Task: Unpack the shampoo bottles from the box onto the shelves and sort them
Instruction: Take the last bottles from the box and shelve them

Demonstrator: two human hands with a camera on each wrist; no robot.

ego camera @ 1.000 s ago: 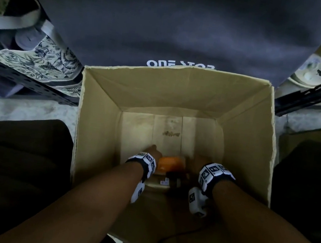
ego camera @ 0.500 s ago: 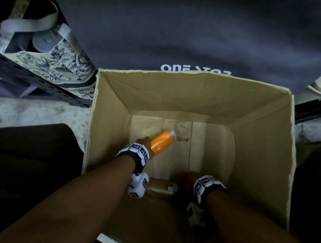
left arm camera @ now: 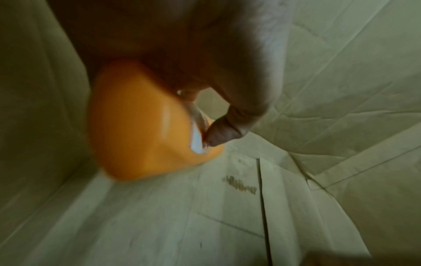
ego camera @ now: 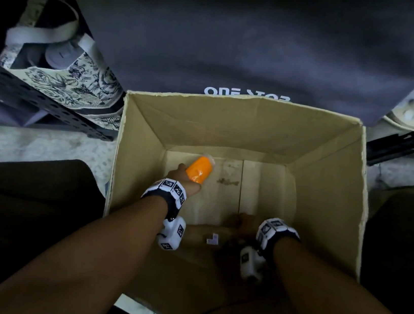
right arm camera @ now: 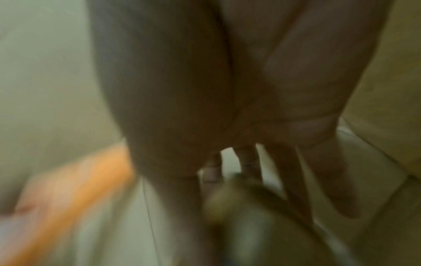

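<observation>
An open cardboard box (ego camera: pixel 331 174) sits below me. My left hand (ego camera: pixel 184 177) grips an orange shampoo bottle (ego camera: pixel 200 169) and holds it above the box floor near the far left corner. In the left wrist view the thumb of the left hand (left arm camera: pixel 200 115) presses on the orange bottle (left arm camera: pixel 141 129). A tan-brown bottle (ego camera: pixel 203 232) lies on the box floor by the near wall. My right hand (ego camera: pixel 243 222) is low on its right end. In the blurred right wrist view the right hand (right arm camera: pixel 250 171) has straight fingers straddling the brown bottle (right arm camera: pixel 241 216).
Perforated dark shelf rails run at the left (ego camera: pixel 35 103) and right (ego camera: pixel 413 140) of the box. A patterned bag (ego camera: pixel 60 77) lies behind the left rail. A dark shirt (ego camera: pixel 243 42) hangs over the box's far rim. A black cable (ego camera: pixel 218 313) crosses the near flap.
My left hand has lifted the orange bottle off the box floor, up and toward the far left. The right hand has stayed low at the brown bottle.
</observation>
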